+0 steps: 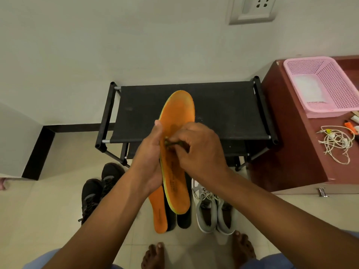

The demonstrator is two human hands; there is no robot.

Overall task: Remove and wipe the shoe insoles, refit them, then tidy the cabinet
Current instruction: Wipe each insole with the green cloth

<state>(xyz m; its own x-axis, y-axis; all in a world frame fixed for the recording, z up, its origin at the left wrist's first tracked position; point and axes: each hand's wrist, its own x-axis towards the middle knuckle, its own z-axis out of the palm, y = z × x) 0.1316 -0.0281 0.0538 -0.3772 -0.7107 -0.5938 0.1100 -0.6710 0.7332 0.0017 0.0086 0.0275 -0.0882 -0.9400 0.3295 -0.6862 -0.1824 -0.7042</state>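
Orange insole (177, 121) stands lengthwise above the black shoe rack (223, 111), its left edge cradled by the left hand (150, 158); the right hand (198, 150) pinches a small dark cloth (172, 144) against its middle.

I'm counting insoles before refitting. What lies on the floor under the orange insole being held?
Under the held insole lie another orange insole and two dark insoles, partly covered by it and the left hand.
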